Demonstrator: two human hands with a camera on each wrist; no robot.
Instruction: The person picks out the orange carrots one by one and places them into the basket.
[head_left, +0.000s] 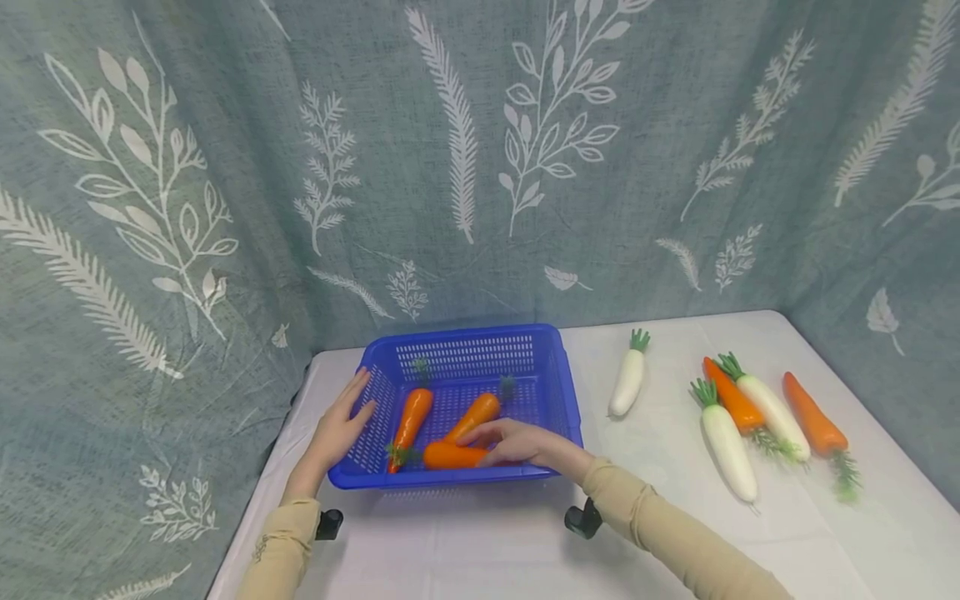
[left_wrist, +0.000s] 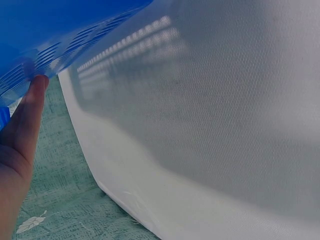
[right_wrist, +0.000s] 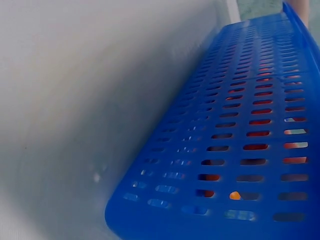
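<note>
Here we are at the orange front carrot (head_left: 448, 455), lying crosswise inside the blue basket (head_left: 465, 354), just behind its near wall, leafy end to the left. Over its right end we see the right hand (head_left: 516, 442), palm down, knuckles arched, the fingers and thumb pinching the carrot. That forearm slants in from the lower right, crossing the basket's near right corner. Across to the left hand (head_left: 335, 433): spread wide, fingers straight along the left rim, thumb standing apart over the edge. The left wrist view gives us a fingertip against the slatted outer wall. Two more in the basket, folks: the left carrot (head_left: 411, 421), and the middle carrot (head_left: 474, 417) lying aslant behind the right hand. Outside, right of the basket, a lone white radish (head_left: 628, 382) lies on the white surface (head_left: 480, 550); well beyond it, two carrots and two radishes. A patterned curtain (head_left: 480, 150) hangs behind.
</note>
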